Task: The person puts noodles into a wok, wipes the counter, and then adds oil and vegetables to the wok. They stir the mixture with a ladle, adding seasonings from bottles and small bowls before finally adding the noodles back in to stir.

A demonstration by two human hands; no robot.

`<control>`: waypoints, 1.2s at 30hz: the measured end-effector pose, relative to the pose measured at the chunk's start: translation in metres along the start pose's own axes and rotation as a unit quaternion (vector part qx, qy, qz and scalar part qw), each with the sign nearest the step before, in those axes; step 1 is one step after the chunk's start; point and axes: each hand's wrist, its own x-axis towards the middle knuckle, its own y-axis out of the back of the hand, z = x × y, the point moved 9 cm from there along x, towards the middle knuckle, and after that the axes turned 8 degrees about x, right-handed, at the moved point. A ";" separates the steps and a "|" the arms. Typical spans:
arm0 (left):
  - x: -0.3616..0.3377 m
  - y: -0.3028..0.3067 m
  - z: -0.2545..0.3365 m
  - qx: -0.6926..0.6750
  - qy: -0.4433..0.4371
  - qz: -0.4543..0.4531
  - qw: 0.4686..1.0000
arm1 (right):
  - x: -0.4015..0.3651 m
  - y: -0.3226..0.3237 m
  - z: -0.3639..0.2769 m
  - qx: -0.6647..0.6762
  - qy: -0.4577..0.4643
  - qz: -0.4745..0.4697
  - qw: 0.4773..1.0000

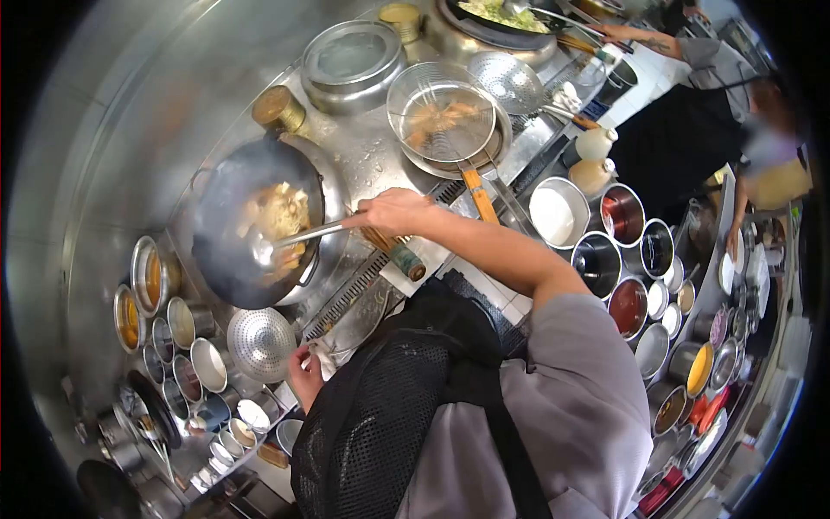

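My right hand (393, 212) is closed round the handle of a metal ladle (311, 233). The bowl of the ladle rests in a dark wok (216, 268), against pale yellow pieces of food (285, 212). Haze hangs over the wok and blurs its far side. Low on the left, my left hand (304, 378) has its fingers curled against a white cloth (325, 363) by the stove's front edge; part of this hand is hidden. Just beyond it lies a perforated strainer (261, 344). A green-ended handle (406, 261) sticks out beneath my right forearm.
Wire strainers (441, 112) with fried bits sit over a pot, near a lidded pot (353, 65) and a tin (278, 108). Sauce pots (596, 264) crowd the right; seasoning containers (207, 363) crowd the left. A co-worker (683, 138) stirs another wok (497, 17).
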 end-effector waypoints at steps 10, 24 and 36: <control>-0.034 -0.015 0.013 -0.047 0.070 0.062 0.994 | -0.070 0.169 -0.036 -0.127 -0.016 0.035 0.991; -0.067 -0.004 0.008 -0.072 0.089 0.158 0.981 | 0.006 0.013 0.033 0.239 -0.014 0.085 0.967; -0.080 0.046 -0.032 -0.077 0.112 0.212 0.968 | 0.061 -0.064 -0.059 0.176 0.014 0.213 0.961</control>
